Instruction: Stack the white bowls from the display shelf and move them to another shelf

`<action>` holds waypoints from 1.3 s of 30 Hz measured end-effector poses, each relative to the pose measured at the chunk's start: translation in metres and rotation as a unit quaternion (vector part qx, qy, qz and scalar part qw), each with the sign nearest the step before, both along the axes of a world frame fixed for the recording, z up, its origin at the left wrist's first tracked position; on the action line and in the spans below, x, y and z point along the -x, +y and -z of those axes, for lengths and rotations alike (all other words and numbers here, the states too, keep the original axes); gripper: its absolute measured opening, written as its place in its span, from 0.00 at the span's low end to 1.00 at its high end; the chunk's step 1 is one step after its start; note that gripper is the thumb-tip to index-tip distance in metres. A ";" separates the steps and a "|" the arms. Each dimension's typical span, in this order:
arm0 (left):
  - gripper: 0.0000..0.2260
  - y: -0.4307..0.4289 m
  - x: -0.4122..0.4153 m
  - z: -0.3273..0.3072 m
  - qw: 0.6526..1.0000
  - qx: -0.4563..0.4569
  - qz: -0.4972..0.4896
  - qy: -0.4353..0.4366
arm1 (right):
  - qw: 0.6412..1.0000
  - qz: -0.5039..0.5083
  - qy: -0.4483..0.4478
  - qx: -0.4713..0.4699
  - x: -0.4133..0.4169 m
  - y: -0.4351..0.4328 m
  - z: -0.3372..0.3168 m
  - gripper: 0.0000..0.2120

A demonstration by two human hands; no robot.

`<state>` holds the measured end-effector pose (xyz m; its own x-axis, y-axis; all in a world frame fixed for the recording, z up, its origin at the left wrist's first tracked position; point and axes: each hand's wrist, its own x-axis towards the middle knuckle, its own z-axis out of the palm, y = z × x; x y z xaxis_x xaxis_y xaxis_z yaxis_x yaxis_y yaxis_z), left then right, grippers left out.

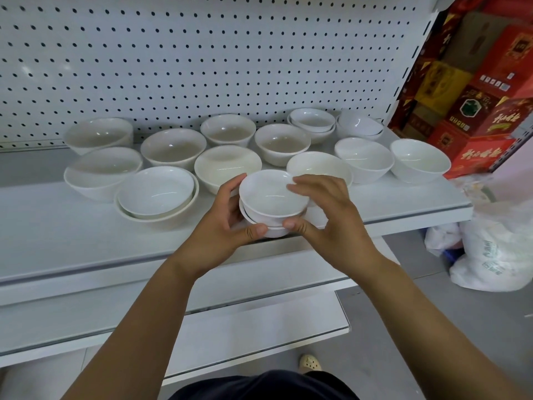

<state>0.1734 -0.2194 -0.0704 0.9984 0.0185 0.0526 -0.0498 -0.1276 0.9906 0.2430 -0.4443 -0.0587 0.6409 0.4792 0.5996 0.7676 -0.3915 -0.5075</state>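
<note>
A small stack of white bowls point(272, 197) sits near the front edge of the white display shelf point(72, 226), one bowl nested in another. My left hand point(222, 226) grips the stack's left side, thumb under the lower rim. My right hand point(326, 217) holds the right side, fingers over the top rim. Several more white bowls stand across the shelf behind, such as a nested pair point(157, 194) at the left, a shallow bowl point(227, 166) in the middle and single bowls point(419, 158) at the right.
A white pegboard point(202, 59) backs the shelf. Lower white shelves point(202, 327) jut out below. Red and gold gift boxes point(484, 111) are piled at the right. White plastic bags point(496, 249) lie on the grey floor beside the shelf's right end.
</note>
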 end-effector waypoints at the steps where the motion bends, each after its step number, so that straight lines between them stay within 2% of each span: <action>1: 0.43 0.000 0.001 -0.001 1.000 0.001 -0.004 0.003 | 0.999 0.030 0.022 -0.021 0.007 -0.002 0.004 0.25; 5: 0.41 -0.003 0.005 -0.004 1.000 -0.006 -0.023 0.001 | 0.971 0.093 0.185 -0.119 0.034 -0.001 0.018 0.34; 7: 0.37 -0.007 0.009 -0.003 0.999 -0.003 -0.040 -0.013 | 0.951 0.086 0.263 -0.142 0.039 0.004 0.022 0.38; 10: 0.31 -0.012 0.015 -0.003 0.998 0.011 -0.051 -0.028 | 0.936 0.051 0.319 -0.141 0.037 0.012 0.023 0.39; 15: 0.22 -0.019 0.023 -0.014 0.994 0.026 -0.097 -0.040 | 0.928 0.058 0.332 -0.157 0.033 0.019 0.019 0.34; 18: 0.22 -0.019 0.037 -0.013 0.991 0.058 -0.115 -0.038 | 0.926 0.059 0.333 -0.166 0.039 0.015 0.015 0.32; 22: 0.24 -0.009 0.062 -0.013 0.983 0.052 -0.168 -0.049 | 0.926 0.037 0.345 -0.151 0.049 0.020 0.005 0.31; 26: 0.24 0.011 0.091 -0.017 0.972 0.022 -0.225 -0.059 | 0.921 -0.019 0.368 -0.124 0.061 0.040 -0.006 0.32; 32: 0.21 0.037 0.143 -0.018 0.946 0.043 -0.313 -0.071 | 0.897 -0.115 0.412 -0.107 0.081 0.081 -0.013 0.36; 39: 0.21 0.049 0.190 -0.017 0.908 0.040 -0.411 -0.067 | 0.870 -0.214 0.439 -0.065 0.090 0.124 -0.011 0.33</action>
<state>-0.0165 -0.1708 -0.0538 0.6298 0.7645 0.1378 -0.0897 -0.1046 0.9905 0.1531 -0.3199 -0.0481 0.6591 0.7511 0.0369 0.1237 -0.0599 -0.9905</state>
